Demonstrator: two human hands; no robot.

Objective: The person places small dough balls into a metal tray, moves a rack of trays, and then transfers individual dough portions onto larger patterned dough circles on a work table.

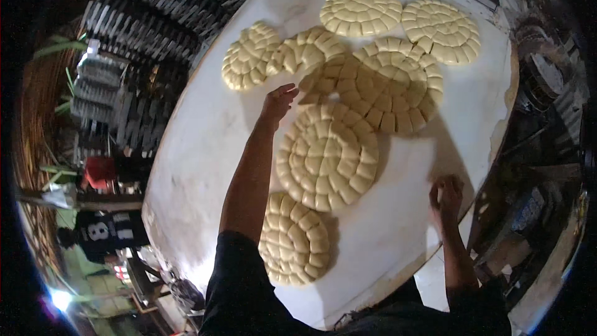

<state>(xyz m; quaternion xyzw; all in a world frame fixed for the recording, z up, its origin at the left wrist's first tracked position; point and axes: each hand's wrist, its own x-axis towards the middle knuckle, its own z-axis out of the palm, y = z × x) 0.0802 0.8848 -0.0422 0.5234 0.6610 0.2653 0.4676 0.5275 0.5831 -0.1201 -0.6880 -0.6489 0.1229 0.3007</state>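
My left hand hovers beside the middle cluster of dough pieces, fingers loosely bent and slightly apart, with nothing visible in them. Close below it lies a round coil of pale yellow cut dough pieces. Near the table's right edge is my right hand, its fingers curled and the thumb apart from them; I see nothing in it. A large dough coil, partly in shadow, lies beyond the hands. My left forearm partly covers the nearest dough coil.
Two round dough coils sit at the far end of the white table. A smaller coil lies far left. Stacked dark slatted trays stand left of the table, and a person in a dark shirt is beyond.
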